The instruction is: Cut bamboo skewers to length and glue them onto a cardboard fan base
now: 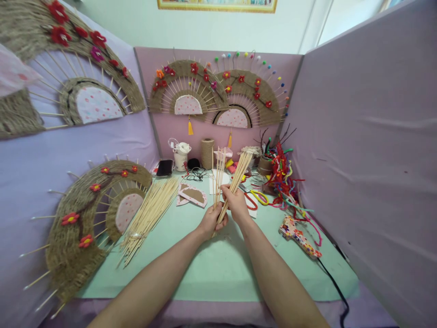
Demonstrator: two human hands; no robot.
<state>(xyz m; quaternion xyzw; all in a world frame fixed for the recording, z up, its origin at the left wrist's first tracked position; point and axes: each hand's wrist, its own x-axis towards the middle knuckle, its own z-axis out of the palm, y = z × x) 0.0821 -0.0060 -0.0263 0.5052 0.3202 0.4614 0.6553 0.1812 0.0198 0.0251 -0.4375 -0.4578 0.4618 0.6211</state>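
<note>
While left hand and right hand clasp bamboo sticks, fanning upward from both

Pretty packed craft corner tbh; purple panels on three sides, green mat on the desk; two twine fans with red flowers pinned to the back wall, one overlapping the other; another big fan up on the left panel, and one more leaning at the mat's left edge; a loose pile of skewers lying just beside it; cardboard pieces mid-desk; along the back a phone, a white jug and a twine spool; scissors near a tangle of pipe cleaners; a patterned glue gun on the right.
</note>
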